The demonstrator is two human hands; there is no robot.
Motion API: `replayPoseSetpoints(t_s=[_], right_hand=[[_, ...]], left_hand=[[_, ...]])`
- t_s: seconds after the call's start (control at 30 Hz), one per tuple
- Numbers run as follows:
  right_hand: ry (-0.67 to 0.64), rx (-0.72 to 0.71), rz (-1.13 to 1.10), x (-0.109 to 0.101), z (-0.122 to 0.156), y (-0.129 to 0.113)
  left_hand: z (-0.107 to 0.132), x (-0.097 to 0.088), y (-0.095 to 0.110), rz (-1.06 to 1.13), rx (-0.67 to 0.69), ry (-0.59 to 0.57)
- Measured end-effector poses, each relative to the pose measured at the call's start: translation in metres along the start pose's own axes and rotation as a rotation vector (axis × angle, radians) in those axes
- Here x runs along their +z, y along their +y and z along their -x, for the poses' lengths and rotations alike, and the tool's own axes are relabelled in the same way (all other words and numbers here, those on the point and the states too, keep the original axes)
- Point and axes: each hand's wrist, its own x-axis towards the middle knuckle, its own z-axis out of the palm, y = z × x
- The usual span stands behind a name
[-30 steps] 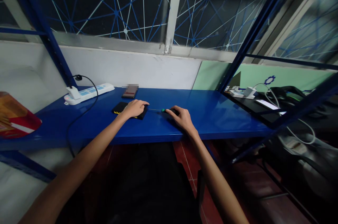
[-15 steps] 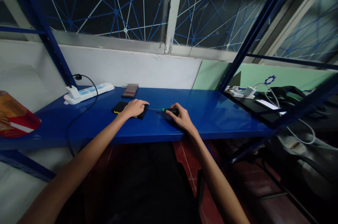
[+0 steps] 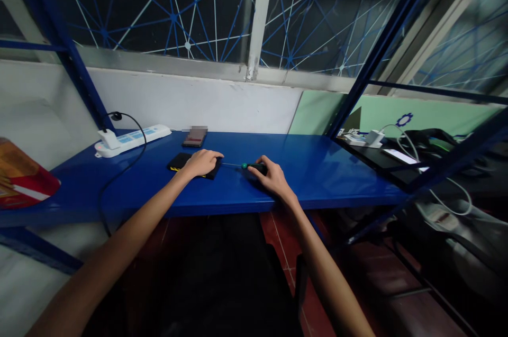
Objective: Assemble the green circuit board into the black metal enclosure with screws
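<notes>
My left hand [image 3: 201,162] is laid over a flat black router [image 3: 180,160] on the blue tabletop, gripping it from above. Yellow port-like marks show along the router's near edge; its middle is hidden under the hand. A screwdriver [image 3: 256,168] with a black and green handle is in my right hand [image 3: 273,175], fingers closed around the handle. Its thin shaft lies nearly level and points left at the router's right side. Whether the tip touches the router is too small to tell.
A phone-like slab [image 3: 194,137] lies behind the router. On the left are a white power strip [image 3: 137,138] with a black cable and a red-and-yellow packet [image 3: 27,175]. A lit phone [image 3: 402,158] and a charger [image 3: 374,138] sit at the right, past a blue post.
The view has shifted very slightly. The screwdriver's green collar looks a little turned in my right hand; both hands and the router stay in place.
</notes>
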Motion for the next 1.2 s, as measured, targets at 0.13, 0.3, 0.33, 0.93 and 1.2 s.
replayPoseSetpoints(t_s=[0.13,0.3,0.33,0.93,1.2], right_hand=[[0.013,0.010,0.098,0.0013,-0.0011,-0.0016],[-0.016,0.009,0.065,0.0007,0.0003,-0.0046],[-0.017,0.004,0.043,0.0001,0.0006,-0.0046],[0.000,0.026,0.139,0.0017,-0.0001,-0.0028],[-0.040,-0.007,-0.046,0.0000,0.0013,0.0007]], left_hand=[[-0.0007,0.0014,-0.0007,0.001,0.011,0.017],[-0.0012,0.0029,-0.0023,0.011,0.009,0.016],[-0.0011,0.0029,-0.0024,0.010,0.009,0.014],[-0.0017,0.0046,-0.0030,-0.023,0.015,0.024],[-0.0010,0.0032,-0.0012,-0.021,0.002,0.024]])
